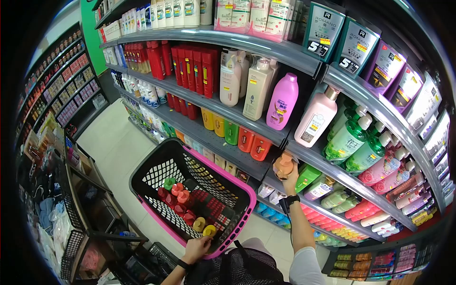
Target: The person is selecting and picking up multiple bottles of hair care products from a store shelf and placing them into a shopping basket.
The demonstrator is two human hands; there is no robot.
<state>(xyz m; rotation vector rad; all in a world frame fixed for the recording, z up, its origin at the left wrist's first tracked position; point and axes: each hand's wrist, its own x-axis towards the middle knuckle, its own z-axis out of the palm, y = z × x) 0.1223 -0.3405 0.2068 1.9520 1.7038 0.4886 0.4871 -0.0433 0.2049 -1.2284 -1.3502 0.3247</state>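
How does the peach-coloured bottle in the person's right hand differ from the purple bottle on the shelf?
The peach-coloured bottle is held in the right hand; the purple bottle stands upright on the shelf. The peach-coloured bottle shows mainly its top, whereas the purple bottle shows its printed front. The peach-coloured bottle is orange-tan, the purple bottle pinkish purple.
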